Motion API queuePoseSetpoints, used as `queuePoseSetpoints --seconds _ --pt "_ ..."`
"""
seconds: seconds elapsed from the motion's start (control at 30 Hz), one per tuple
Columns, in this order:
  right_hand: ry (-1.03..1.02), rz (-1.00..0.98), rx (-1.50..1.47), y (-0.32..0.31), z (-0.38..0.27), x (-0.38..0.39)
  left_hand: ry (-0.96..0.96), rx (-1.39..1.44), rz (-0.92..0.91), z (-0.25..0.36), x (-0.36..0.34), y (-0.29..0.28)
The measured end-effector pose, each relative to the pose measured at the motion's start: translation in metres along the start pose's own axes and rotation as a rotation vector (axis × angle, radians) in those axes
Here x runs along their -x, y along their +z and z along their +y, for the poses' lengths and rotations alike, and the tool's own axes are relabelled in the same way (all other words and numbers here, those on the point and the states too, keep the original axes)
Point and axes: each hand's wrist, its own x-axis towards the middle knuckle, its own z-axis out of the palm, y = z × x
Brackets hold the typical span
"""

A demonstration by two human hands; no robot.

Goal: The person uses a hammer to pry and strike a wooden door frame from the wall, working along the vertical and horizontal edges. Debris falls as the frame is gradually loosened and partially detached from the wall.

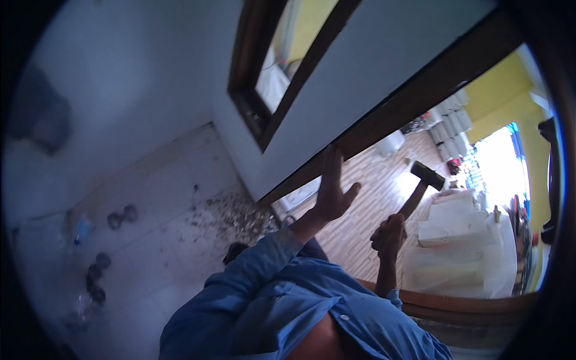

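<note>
My right hand [390, 234] is closed around the wooden handle of a hammer [427, 175]. Its dark, blocky head points up and away from me, apart from the wood. My left hand [332, 195] lies with fingers stretched out, the fingertips against the dark wooden door frame [393, 123]. That frame runs slantwise along the end of a white wall [372, 66]. Blue sleeves cover most of my left arm; much of my right forearm is bare.
Broken debris [231, 213] litters the pale tiled floor at left, near a plastic bottle [83, 229] and dark rounded objects [96, 276]. A dark window frame [258, 120] sits in the wall. Beyond the doorway stand a pale wrapped stack [456, 264] and several white bundles [450, 126].
</note>
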Motion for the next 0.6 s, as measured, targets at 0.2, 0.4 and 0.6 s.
queuePoseSetpoints --seconds 0.2,0.4,0.6 --pt "0.098 -0.059 0.096 -0.021 0.005 0.006 -0.182 0.053 -0.106 0.003 -0.02 0.004" --pt "0.103 -0.072 0.466 -0.025 0.038 0.037 -0.12 -0.092 -0.091 -0.002 -0.051 -0.04" --pt "0.419 -0.191 0.324 -0.016 0.078 0.072 -0.056 -0.148 -0.147 -0.009 -0.098 -0.057"
